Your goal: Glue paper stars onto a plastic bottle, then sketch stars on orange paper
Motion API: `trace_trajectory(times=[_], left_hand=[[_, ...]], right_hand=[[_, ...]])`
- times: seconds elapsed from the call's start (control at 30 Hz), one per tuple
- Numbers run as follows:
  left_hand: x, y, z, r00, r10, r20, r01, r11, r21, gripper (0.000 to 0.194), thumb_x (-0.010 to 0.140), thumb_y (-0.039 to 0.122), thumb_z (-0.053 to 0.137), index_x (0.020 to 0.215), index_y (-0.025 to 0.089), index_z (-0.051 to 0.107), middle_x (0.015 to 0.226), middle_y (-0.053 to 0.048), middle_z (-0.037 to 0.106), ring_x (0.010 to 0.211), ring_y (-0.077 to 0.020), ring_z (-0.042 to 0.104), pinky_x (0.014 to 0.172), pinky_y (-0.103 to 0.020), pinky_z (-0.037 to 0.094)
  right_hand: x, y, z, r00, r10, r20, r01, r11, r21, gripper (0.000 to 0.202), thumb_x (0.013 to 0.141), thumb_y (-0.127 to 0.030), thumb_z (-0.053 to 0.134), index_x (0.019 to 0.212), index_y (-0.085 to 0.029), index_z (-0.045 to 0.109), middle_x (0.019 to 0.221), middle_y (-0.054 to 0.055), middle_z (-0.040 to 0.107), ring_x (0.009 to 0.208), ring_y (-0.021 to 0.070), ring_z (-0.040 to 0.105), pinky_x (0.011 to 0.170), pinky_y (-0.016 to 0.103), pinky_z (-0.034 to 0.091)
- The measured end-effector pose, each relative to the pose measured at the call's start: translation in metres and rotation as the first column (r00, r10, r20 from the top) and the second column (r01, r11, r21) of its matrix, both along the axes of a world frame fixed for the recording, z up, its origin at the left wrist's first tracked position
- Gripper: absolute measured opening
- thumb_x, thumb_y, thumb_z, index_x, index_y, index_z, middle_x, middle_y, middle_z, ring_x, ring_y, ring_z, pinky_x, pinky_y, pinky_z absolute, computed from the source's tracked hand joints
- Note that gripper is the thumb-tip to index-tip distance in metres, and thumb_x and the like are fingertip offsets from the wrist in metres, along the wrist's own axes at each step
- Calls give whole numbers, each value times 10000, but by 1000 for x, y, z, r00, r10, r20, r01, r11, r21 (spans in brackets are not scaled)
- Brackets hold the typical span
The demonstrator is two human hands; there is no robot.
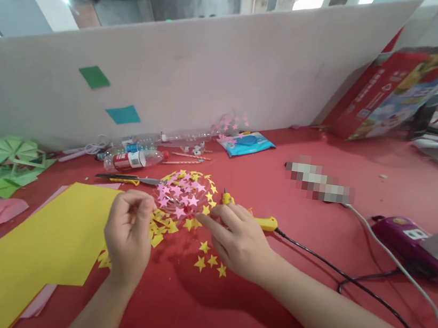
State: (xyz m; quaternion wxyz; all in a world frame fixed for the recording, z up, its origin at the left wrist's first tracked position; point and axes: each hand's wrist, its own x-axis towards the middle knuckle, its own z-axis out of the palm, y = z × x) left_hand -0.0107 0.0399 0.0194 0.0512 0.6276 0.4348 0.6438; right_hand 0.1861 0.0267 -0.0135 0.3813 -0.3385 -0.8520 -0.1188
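Note:
My left hand (129, 233) is closed, its thumb and fingers pressed together beside the pink paper stars (183, 191); whatever it pinches, if anything, is too small to make out. My right hand (239, 242) reaches over the right edge of the star pile, its fingers partly spread and nothing visible in them. The pink stars lie in a cluster ringed by yellow stars (160, 223). A few loose yellow stars (212, 261) rest just below my right hand. Behind that hand lies a yellow glue gun (266, 223), partly hidden by it.
Yellow paper sheets (52, 233) lie at the left, near green folded paper (12, 153). A utility knife (120, 178), plastic bottles (134, 159) and a blue packet (248, 144) lie behind. Cables cross the right side near a purple object (406, 245). A white partition (215, 72) stands behind.

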Motion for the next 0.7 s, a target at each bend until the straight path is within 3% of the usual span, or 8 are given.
trace_trajectory(times=[0.27,0.4,0.53,0.63,0.7], left_hand=[[1,-1,2,999,-15,39,16,999,-37,87,883,213,548,800,190,563,700,20,569,573,-99,519,524,-223,430],[-3,-1,17,986,21,163,-35,996,81,110,864,180,563,757,200,549,644,25,583,554,-113,523,529,-259,420],[-9,-4,36,974,-2,225,-41,982,184,200,892,211,523,701,243,469,516,60,503,451,-124,436,455,-292,320],[-18,-1,42,982,19,186,-43,991,125,402,942,322,475,561,250,369,424,70,371,380,-117,335,424,-302,236],[-25,5,39,987,48,150,-51,999,17,490,927,414,509,492,238,369,400,61,367,378,-111,329,429,-296,239]], right_hand=[[-2,3,-3,997,-27,73,24,999,29,325,886,-72,370,1046,-123,648,820,84,571,708,181,445,620,314,366],[-2,4,-4,996,-29,87,26,999,37,306,875,-78,383,1024,-122,647,810,82,568,698,183,430,617,315,361],[-2,3,-3,997,0,78,-2,1000,27,278,884,-91,394,1014,-113,640,801,80,566,706,189,440,627,326,382],[0,2,-1,1000,18,21,-18,1000,24,288,888,-83,389,1048,-114,627,835,87,576,722,186,474,635,322,414],[2,2,1,998,16,-61,-14,999,36,295,876,-61,394,1055,-123,619,860,89,583,726,181,498,643,319,439]])
